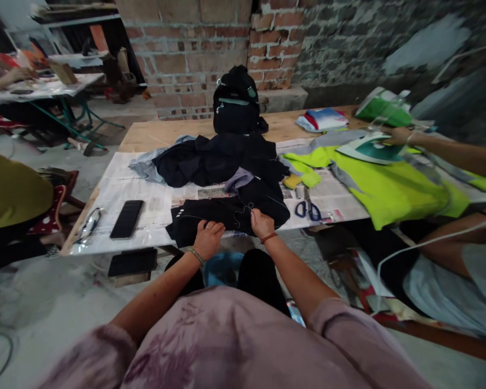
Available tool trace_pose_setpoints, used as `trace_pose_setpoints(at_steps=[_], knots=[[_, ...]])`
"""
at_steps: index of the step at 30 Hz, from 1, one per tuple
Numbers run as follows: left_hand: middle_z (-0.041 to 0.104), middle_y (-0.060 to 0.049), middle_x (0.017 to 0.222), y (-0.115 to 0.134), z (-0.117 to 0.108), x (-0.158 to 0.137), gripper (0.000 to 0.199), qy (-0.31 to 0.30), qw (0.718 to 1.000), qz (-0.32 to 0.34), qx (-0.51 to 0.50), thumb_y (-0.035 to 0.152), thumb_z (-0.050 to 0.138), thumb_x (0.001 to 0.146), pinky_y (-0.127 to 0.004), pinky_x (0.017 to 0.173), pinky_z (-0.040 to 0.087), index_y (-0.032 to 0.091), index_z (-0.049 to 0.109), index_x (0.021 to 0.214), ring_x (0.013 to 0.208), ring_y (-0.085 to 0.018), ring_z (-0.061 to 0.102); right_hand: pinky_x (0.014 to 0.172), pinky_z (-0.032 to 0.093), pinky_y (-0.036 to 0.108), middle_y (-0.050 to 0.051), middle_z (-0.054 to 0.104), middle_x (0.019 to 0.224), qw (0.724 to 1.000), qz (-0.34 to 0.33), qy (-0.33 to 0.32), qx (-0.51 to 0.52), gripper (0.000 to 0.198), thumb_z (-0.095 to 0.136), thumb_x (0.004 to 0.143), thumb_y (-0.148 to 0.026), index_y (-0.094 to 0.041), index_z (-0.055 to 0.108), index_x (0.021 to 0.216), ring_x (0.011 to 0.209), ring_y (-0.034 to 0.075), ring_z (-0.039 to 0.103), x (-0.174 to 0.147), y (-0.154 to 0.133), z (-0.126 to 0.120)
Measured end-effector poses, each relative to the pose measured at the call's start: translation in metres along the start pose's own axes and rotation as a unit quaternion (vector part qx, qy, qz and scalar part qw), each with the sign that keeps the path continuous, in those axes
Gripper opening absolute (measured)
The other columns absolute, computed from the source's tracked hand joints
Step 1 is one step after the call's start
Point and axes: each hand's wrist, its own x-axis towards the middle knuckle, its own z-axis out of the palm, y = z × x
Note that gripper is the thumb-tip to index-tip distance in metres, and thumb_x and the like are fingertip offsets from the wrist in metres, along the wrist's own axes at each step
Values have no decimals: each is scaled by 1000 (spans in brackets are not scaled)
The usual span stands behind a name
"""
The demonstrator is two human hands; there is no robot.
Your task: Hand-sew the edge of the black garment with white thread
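Observation:
A black garment (210, 212) with small white stripes at its left end lies along the front edge of the table. My left hand (208, 237) has its fingers curled on the garment's near edge, the thumb hidden. Farther right, my right hand (262, 222) is closed in a pinch just over the black cloth. Loops of pale thread (238, 212) run across the cloth to its fingertips; whether a needle is there is too small to tell. Dark blue-handled scissors (307, 209) lie to the right of this hand.
Newspaper covers the table (105, 186). A phone (127, 219) and glasses (89, 224) lie left. Behind are dark clothes (202, 159) and a black backpack (235, 102). At right, another person's hand (399, 136) holds an iron (370, 148) on a neon-yellow garment (397, 186).

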Motion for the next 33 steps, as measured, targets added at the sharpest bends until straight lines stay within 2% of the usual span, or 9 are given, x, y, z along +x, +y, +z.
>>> trace_pose_setpoints(at_steps=[4, 8, 14, 18, 22, 25, 30, 33], knots=[[61, -5, 109, 1, 3, -4, 28, 37, 999, 25, -2, 17, 46, 81, -45, 94, 23, 23, 59, 105, 99, -21, 49, 57, 26, 24, 6, 67, 76, 1000, 0, 4, 4, 38, 23, 92, -33, -16, 56, 100, 64, 14, 57, 0, 1, 1], [63, -3, 99, 1, 9, -4, 20, 70, 996, 57, 7, 20, 45, 83, -44, 96, 21, 24, 61, 94, 94, -18, 50, 57, 26, 23, 7, 67, 75, 1000, 5, 7, 11, 38, 25, 91, -33, -14, 56, 100, 64, 13, 56, 0, 1, 2], [61, -2, 85, 4, 17, 9, 14, 75, 995, 45, 45, 24, 46, 85, -43, 97, 21, 22, 60, 83, 91, -17, 48, 57, 27, 24, 7, 66, 75, 1000, 12, 10, 16, 39, 24, 91, -35, -15, 57, 98, 63, 14, 56, 0, 2, 2], [59, -4, 84, 5, 23, 15, 16, 57, 997, 30, 41, 22, 45, 84, -45, 97, 21, 22, 59, 93, 90, -19, 48, 57, 27, 24, 7, 66, 74, 1000, 11, 9, 20, 38, 25, 91, -33, -15, 57, 99, 62, 13, 56, 0, 2, 2], [59, -8, 85, 6, 26, 15, 32, 50, 998, 21, 20, 19, 46, 81, -46, 96, 22, 20, 54, 112, 90, -22, 49, 57, 26, 23, 7, 67, 74, 1000, 11, 18, 20, 37, 26, 91, -33, -15, 57, 98, 62, 13, 56, 0, 2, 2], [59, -9, 85, 7, 26, 15, 36, 53, 998, 8, 16, 20, 48, 79, -47, 95, 22, 18, 53, 115, 90, -23, 49, 57, 27, 23, 7, 66, 74, 1000, 8, 22, 21, 38, 26, 91, -33, -15, 58, 99, 63, 13, 56, 0, 2, 3], [59, -8, 83, 7, 26, 18, 19, 68, 997, -25, -2, 23, 48, 80, -46, 92, 23, 21, 64, 91, 86, -22, 48, 58, 27, 23, 7, 66, 74, 1000, 14, 16, 19, 40, 23, 92, -34, -15, 57, 100, 65, 14, 57, -1, 3, 5], [60, -7, 87, 6, 25, 23, 16, 77, 995, -55, -22, 24, 49, 81, -44, 88, 25, 23, 66, 82, 87, -21, 49, 58, 27, 23, 7, 66, 74, 1000, 14, 11, 18, 40, 23, 92, -34, -15, 57, 100, 65, 14, 57, -1, 3, 6]])
